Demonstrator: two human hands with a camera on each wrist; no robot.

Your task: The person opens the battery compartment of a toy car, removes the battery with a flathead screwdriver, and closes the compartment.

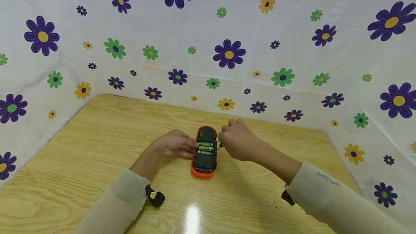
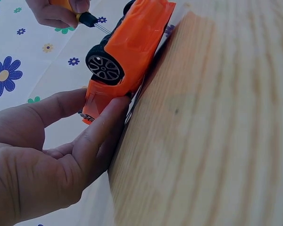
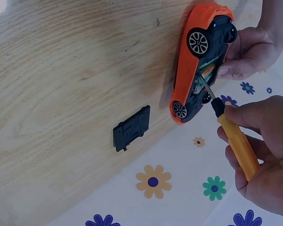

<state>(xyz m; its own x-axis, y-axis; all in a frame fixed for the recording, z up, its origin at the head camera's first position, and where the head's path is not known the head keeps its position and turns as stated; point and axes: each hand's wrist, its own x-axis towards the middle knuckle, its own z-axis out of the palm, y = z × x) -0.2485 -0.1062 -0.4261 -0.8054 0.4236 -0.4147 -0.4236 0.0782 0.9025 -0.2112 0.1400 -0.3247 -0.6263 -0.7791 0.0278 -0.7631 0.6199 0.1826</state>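
An orange toy car (image 1: 204, 173) lies upside down on the wooden table, its black underside facing up. Green-and-gold batteries (image 1: 206, 148) sit side by side in its uncovered compartment. My left hand (image 1: 175, 143) holds the car at its left side, thumb and fingers against the body, as the left wrist view shows. In my right hand (image 1: 240, 142) I grip a screwdriver (image 3: 238, 146) with a yellow handle and black collar. Its metal shaft slants into the battery compartment, and the tip is at the batteries near the car's right edge.
A black battery cover (image 3: 132, 128) lies on the table (image 1: 97, 147) beside the car in the right wrist view; my right hand hides it from the head view. Small dark specks (image 1: 274, 202) dot the tabletop. Flower-patterned white cloth (image 1: 195, 28) encloses the back and sides.
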